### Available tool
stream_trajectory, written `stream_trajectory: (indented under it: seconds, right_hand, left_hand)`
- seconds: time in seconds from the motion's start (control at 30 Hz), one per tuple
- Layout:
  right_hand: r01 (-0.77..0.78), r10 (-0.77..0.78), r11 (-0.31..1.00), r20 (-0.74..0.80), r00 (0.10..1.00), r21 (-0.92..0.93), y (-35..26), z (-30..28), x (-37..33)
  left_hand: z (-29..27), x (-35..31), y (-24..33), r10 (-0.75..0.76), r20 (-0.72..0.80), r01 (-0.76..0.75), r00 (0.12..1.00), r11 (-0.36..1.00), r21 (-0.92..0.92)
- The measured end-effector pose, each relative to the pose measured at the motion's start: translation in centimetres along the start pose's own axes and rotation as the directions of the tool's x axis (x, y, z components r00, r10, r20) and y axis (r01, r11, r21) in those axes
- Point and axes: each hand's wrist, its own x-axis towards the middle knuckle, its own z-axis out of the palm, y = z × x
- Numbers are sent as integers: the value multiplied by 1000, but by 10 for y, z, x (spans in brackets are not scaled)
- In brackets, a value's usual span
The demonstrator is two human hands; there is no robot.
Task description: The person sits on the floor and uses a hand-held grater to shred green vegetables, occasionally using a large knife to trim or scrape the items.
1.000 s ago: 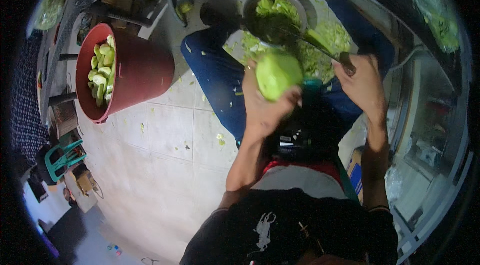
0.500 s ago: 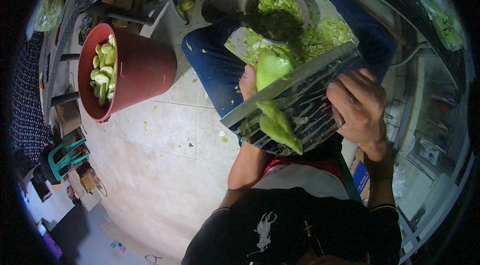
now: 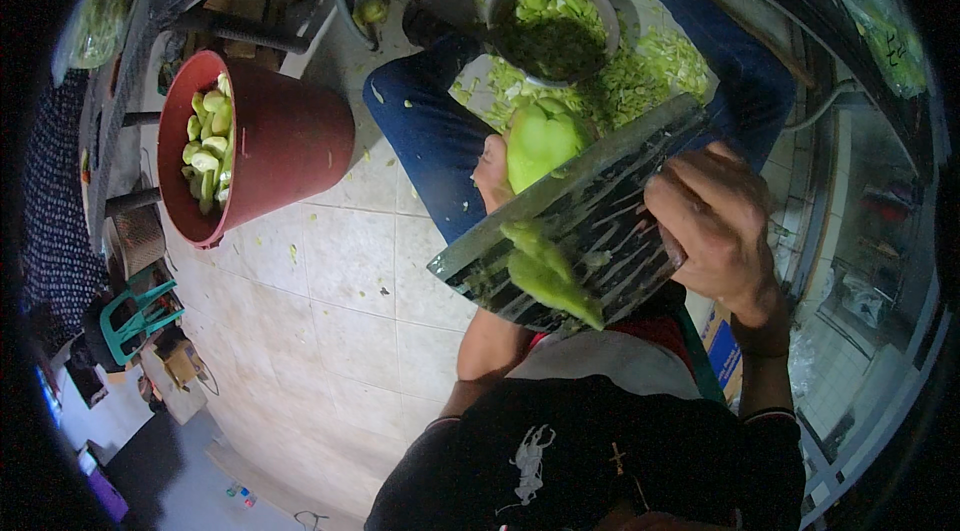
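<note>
A pale green chayote [image 3: 545, 143] rests in my left hand [image 3: 490, 173]; the thumb shows at its left side, and the other fingers are hidden behind the blade and the chayote. My right hand [image 3: 715, 221] is closed round the grip of a broad cleaver [image 3: 640, 201], its wide wet blade slanting across in front of the chayote. The blade's upper edge lies close to the chayote's lower right side; whether it touches cannot be made out. A thick strip of green peel [image 3: 552, 281] clings to the flat of the blade.
Between my legs stands a round basin [image 3: 611, 23] with green pieces inside, and peelings [image 3: 660, 66] cover the floor around it. A red bucket [image 3: 300, 136] holding several pale chayotes tilts in view at left. Black shelf bars [image 3: 240, 31] run along the upper left.
The cleaver has shifted slightly down and left, away from the chayote's face, with the peel strip still on it. More of the chayote shows now.
</note>
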Motion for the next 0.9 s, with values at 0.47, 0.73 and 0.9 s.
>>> stream_trajectory:
  seconds: [0.47, 0.73, 0.9]
  right_hand:
    - [-220, 218, 975, -56, 974, -27, 18, -2, -18]
    - [147, -135, 960, 64, 989, -238, 6, 22, -21]
    - [184, -177, 951, 52, 983, -247, 9, 32, -14]
  left_hand:
    - [2, 5, -9, -26, 66, 34, 997, 992, -124]
    - [-8, 16, -15, 17, -106, -26, 994, 996, -86]
    - [-9, 9, -12, 5, -44, -17, 999, 957, -290]
